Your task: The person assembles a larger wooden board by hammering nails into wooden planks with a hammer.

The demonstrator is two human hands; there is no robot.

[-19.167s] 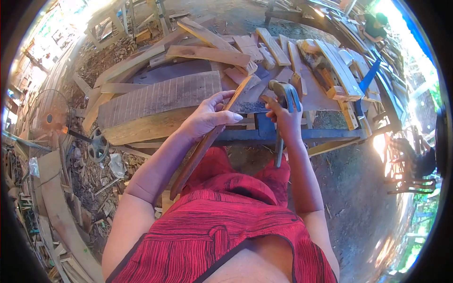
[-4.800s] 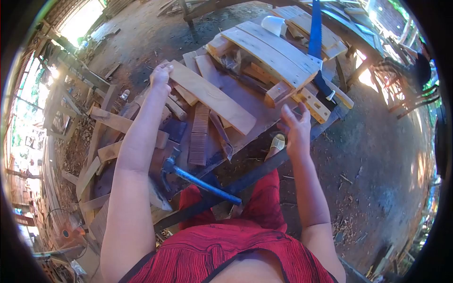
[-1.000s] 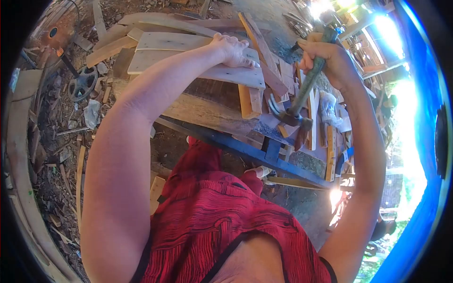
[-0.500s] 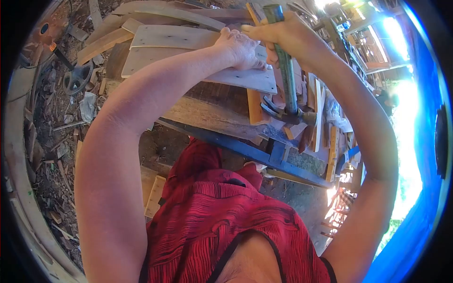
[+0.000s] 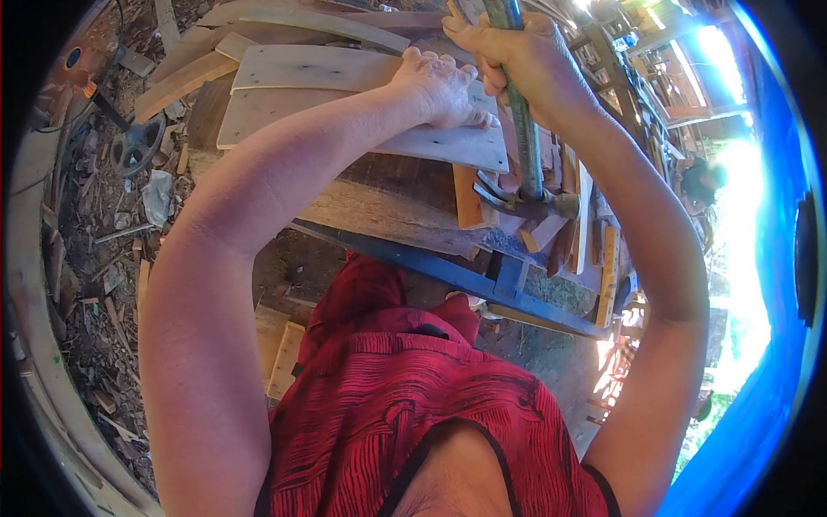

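Observation:
My left hand [image 5: 438, 93] rests on the right part of two pale, flat boards [image 5: 301, 110], its fingers apart and the thumb toward the right end. Dark nail holes show in the boards, which lie on a thick wooden bench top [image 5: 379, 207]. Just right of them, my right hand [image 5: 527, 60] is closed around the green handle of a claw hammer [image 5: 524, 138]. The hammer's head hangs at the lower end, near a short wood block [image 5: 472, 198].
Wood offcuts [image 5: 543, 231] are piled at the bench's right end. Curved wood strips [image 5: 319, 24] lie behind the boards. A blue metal bar [image 5: 413, 263] runs under the bench's near edge. At left, a round metal wheel [image 5: 138, 146] stands among floor scraps. Blue sheeting [image 5: 775, 258] hangs at right.
My hands have moved apart, and the small pale object between them no longer shows. The right hand has shifted slightly up with the hammer. My left hand's fingers are more spread on the board.

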